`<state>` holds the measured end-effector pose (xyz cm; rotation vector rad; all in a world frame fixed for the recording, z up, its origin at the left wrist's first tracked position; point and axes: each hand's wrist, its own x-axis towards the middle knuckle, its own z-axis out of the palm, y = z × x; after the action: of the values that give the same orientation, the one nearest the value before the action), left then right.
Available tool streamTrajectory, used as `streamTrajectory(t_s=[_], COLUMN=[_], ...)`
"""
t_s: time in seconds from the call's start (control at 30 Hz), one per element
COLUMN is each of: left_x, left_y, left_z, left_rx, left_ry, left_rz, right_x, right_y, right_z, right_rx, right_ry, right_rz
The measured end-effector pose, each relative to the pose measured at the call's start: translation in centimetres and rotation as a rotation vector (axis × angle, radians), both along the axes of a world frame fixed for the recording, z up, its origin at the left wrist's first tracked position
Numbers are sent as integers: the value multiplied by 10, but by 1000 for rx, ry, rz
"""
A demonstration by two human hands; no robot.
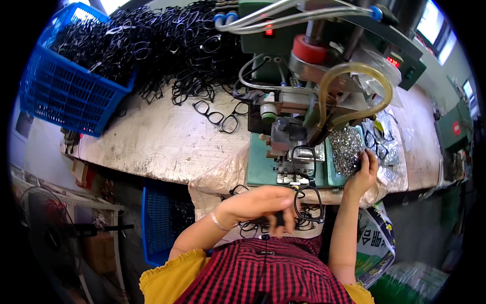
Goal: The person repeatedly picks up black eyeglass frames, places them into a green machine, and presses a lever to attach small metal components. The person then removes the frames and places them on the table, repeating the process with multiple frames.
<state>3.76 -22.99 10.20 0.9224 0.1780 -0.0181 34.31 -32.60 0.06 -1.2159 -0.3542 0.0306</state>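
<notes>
Left hand (260,205) curled, fingers (288,219) clenched around a black plastic eyeglass frame (308,202), pinched at one side so the lenses' rims hang just right of the fingertips. Upper rim of that frame up against the jig of a green metal bench machine (283,152), directly above the knuckles. Right hand (365,172) raised beyond the machine's right side, fingertips (369,156) dipped into a heap of small shiny silver metal parts (347,147); grasping a part or merely touching, impossible to tell. Further black frames (378,144) in clear bags just past those fingertips. A yellowish translucent hose (354,91) looping above the heap. Far left of the left fingers, well apart, a worn pale wooden bench top (167,137) with two loose black frames (220,116), a large tangled pile of black frames (192,45), and a blue plastic basket (61,96) full of the same. More frames in a second blue basket (157,223) below the left wrist.
</notes>
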Motion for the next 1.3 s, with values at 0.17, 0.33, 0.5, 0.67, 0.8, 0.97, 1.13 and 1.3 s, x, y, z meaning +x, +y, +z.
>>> streamTrajectory(t_s=[0.17, 0.33, 0.5, 0.67, 0.8, 0.97, 1.13, 1.3], left_x=[-51, -64, -19, -48, -89, -84, -54, -19], left_y=[47, 173, 265, 254, 227, 180, 130, 81], left_z=[-1, -24, -90, -142, -142, -80, -83, -42], left_rx=[625, 1469, 1700, 1337, 1381, 756, 370, 381], left_ry=[242, 515, 1133, 1081, 691, 282, 12, -317], left_rz=[1074, 1285, 1311, 1132, 1101, 1285, 1343, 1318], right_x=[-12, -17, -14, -12, -24, -60, -85, -92], right_y=[1, 11, 24, -37, -57, -3, 38, 36], right_z=[16, 38, 43, 28, 47, 101, 94, 98], right_rx=[-63, -206, -300, -558, -603, -382, -151, -75], right_ry=[-74, -212, -256, -464, -466, -525, -244, -103], right_rz=[138, 216, 165, -36, 48, 379, 487, 536])
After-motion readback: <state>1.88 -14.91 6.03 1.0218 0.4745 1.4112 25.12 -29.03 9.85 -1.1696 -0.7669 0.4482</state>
